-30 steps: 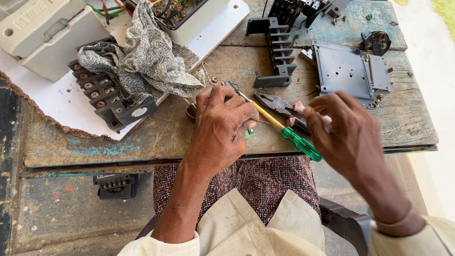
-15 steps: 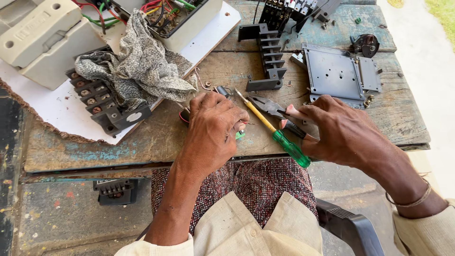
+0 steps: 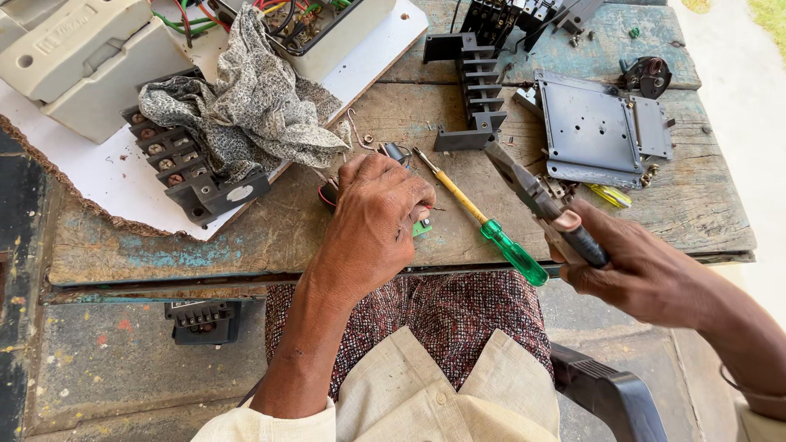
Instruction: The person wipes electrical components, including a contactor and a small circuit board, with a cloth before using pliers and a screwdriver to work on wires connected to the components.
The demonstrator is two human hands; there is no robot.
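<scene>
While the left hand [image 3: 378, 219] presses down on a small green circuit piece [image 3: 422, 228] at the near edge of a worn wooden workbench [image 3: 246, 245], fingers curled over it so that only a corner shows, the right hand [image 3: 647, 274] is wrapped around the dark grips of a pair of pliers [image 3: 536, 196], lifted just above the bench with the grey steel nose pointing up and away. Between the two hands lies a screwdriver [image 3: 483, 219] with a yellow shaft and a translucent green handle, its tip just beside the left fingertips and its handle reaching the bench's front edge. Whether the pliers' nose is gripping anything cannot be told. Behind the left hand, a patterned grey cloth [image 3: 246, 115] is draped over a black terminal block [image 3: 192, 176] resting on a white board [image 3: 98, 176], with a cream-coloured casing [image 3: 90, 61] at the far left. A black comb-shaped plastic part [image 3: 475, 90] stands near the middle, and a grey metal plate [image 3: 594, 131] lies to the right with loose screws beside it. The planks are cracked, weathered and streaked with faded blue paint; sunlit pale ground shows beyond the bench's right end.
</scene>
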